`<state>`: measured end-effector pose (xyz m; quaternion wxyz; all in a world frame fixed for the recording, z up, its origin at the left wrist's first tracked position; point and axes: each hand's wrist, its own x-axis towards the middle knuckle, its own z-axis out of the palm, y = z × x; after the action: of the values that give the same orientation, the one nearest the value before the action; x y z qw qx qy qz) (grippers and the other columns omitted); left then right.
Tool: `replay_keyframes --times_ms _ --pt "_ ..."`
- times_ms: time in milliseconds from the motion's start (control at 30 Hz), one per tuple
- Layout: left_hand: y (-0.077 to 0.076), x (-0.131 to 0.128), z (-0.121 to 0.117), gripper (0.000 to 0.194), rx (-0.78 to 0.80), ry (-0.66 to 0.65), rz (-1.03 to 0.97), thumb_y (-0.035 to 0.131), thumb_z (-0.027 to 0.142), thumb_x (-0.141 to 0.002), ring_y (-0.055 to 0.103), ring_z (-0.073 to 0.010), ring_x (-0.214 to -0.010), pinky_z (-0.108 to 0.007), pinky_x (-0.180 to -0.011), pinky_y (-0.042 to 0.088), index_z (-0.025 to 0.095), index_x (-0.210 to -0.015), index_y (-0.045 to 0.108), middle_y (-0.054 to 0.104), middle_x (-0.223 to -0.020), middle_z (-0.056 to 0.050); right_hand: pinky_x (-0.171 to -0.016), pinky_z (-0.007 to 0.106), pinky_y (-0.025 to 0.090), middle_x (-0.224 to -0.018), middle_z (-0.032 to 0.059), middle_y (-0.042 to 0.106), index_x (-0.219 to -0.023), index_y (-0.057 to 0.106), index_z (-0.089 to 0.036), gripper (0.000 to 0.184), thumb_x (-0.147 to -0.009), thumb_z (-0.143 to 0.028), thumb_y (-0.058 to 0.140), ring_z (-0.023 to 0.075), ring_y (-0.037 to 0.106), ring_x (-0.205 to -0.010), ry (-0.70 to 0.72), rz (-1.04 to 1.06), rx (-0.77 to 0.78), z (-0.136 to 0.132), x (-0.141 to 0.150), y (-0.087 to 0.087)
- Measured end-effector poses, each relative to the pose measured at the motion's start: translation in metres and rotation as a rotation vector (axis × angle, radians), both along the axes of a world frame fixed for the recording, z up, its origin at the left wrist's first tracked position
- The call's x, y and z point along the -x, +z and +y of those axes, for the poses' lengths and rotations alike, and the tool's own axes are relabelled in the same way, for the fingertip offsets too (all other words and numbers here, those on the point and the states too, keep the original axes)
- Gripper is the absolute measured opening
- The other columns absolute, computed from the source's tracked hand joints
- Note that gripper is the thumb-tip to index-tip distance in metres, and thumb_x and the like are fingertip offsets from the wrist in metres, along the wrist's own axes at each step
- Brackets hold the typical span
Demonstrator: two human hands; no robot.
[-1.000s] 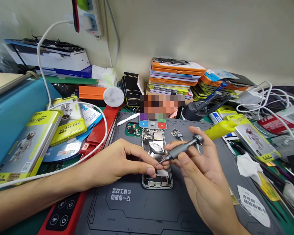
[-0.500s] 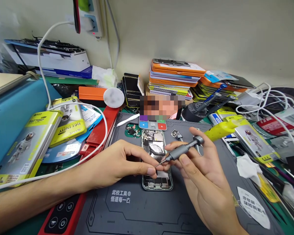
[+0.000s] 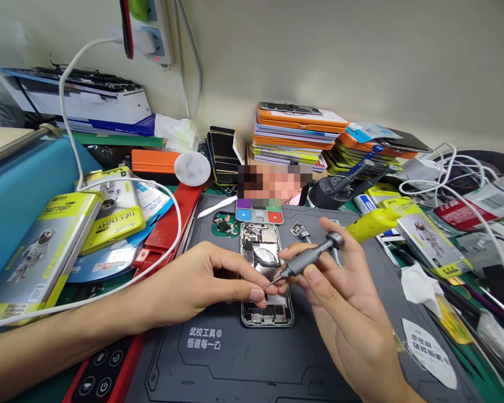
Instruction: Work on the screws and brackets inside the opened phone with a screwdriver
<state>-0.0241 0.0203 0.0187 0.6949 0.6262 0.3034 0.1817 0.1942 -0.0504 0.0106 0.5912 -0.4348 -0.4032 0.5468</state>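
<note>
My right hand (image 3: pixel 348 296) holds a grey precision screwdriver (image 3: pixel 308 260), its shaft slanting down to the left. My left hand (image 3: pixel 218 282) has thumb and forefinger pinched together at the screwdriver's thin tip. Whatever lies between those fingertips, if anything, is too small to make out. Beneath both hands an opened phone (image 3: pixel 266 316) rests on a dark grey work mat (image 3: pixel 235 369), its inner parts exposed. The fingers cover part of its middle.
Behind the phone are a coloured screw tray (image 3: pixel 243 214), a green circuit board (image 3: pixel 225 225) and a white pen-like tool (image 3: pixel 216 207). Battery boxes (image 3: pixel 46 246) and a white cable (image 3: pixel 178 224) lie left. A black tool holder (image 3: pixel 330 193) and a yellow bottle (image 3: pixel 372 224) stand right.
The view has shifted slightly, so everything sits a little further left. Both hands keep nearly the same pose, with the screwdriver tip still at the left fingertips.
</note>
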Motion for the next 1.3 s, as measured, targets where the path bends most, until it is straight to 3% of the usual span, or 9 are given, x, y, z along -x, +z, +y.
replay_keyframes --times_ms 333,733,1067,1300 --pt "0.0002 -0.0001 -0.0003 0.009 0.028 0.014 -0.018 0.082 0.031 -0.096 0.077 -0.0107 -0.101 -0.011 -0.095 0.053 0.03 -0.101 0.089 0.086 -0.103 0.007 -0.077 0.028 0.065 -0.105 0.0019 0.078 -0.147 0.046 -0.04 0.051 -0.102 -0.029 0.069 0.0152 0.075 -0.081 -0.005 -0.017 0.005 0.0009 0.0003 0.0007" --pt "0.0048 -0.0016 0.0007 0.009 0.035 0.02 0.003 0.083 0.031 -0.095 0.077 -0.015 -0.103 -0.017 -0.097 0.055 0.029 -0.101 0.089 0.086 -0.104 0.004 -0.076 0.03 0.065 -0.101 0.0011 0.077 -0.145 0.047 -0.038 0.049 -0.101 -0.031 0.07 0.0159 0.074 -0.081 -0.023 -0.04 0.005 0.0007 0.0013 0.0019" --pt "0.0044 -0.0015 -0.0011 0.008 0.074 0.023 -0.025 0.085 0.027 -0.093 0.078 -0.0117 -0.1 -0.013 -0.094 0.055 0.03 -0.099 0.089 0.086 -0.102 0.006 -0.075 0.03 0.065 -0.104 0.0016 0.077 -0.146 0.047 -0.04 0.051 -0.101 -0.034 0.071 0.0161 0.074 -0.081 -0.014 -0.048 0.021 0.0022 0.0009 0.0023" --pt "0.0034 -0.0017 0.0007 0.01 0.081 0.021 -0.017 0.086 0.028 -0.092 0.079 -0.0151 -0.104 -0.017 -0.095 0.056 0.028 -0.101 0.089 0.086 -0.104 0.003 -0.074 0.028 0.064 -0.106 0.0014 0.077 -0.146 0.048 -0.039 0.053 -0.099 -0.033 0.073 0.0153 0.072 -0.079 -0.021 -0.037 0.035 0.0021 0.0013 0.0021"
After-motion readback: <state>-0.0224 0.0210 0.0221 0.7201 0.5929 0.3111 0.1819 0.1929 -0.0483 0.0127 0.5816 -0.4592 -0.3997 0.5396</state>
